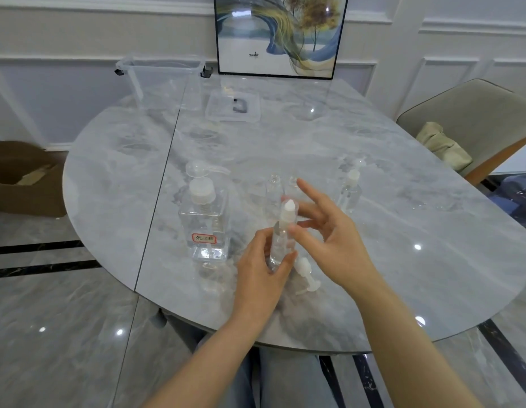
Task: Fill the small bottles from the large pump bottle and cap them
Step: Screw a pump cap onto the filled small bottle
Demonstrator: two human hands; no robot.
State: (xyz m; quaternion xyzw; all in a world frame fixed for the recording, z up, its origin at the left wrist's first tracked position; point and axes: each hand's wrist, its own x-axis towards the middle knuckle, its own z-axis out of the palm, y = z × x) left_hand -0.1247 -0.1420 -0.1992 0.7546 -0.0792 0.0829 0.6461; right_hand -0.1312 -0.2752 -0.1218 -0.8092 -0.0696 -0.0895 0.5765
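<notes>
Now — L hand point(260, 270) gripping 1 capped small bottle point(280, 238), R hand point(332, 231) fingers loose — 2 uncapped bottles point(275, 189) behind.

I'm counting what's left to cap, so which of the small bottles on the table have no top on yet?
The two small bottles standing side by side behind the hands have bare open necks. The far-right bottle and the held bottle carry white tops.

Two hands, left point(260, 267) and right point(329, 231). One large pump bottle point(204, 219). Four small bottles: one held point(280, 235), two uncapped point(274, 189) point(291, 185) behind it, one capped point(350, 191) farther right. One loose pump cap point(307, 273) (lying on the desk point(403, 231)). One clear bin point(164, 81), one lid point(232, 107), one framed picture point(280, 33), one chair point(473, 119).
</notes>
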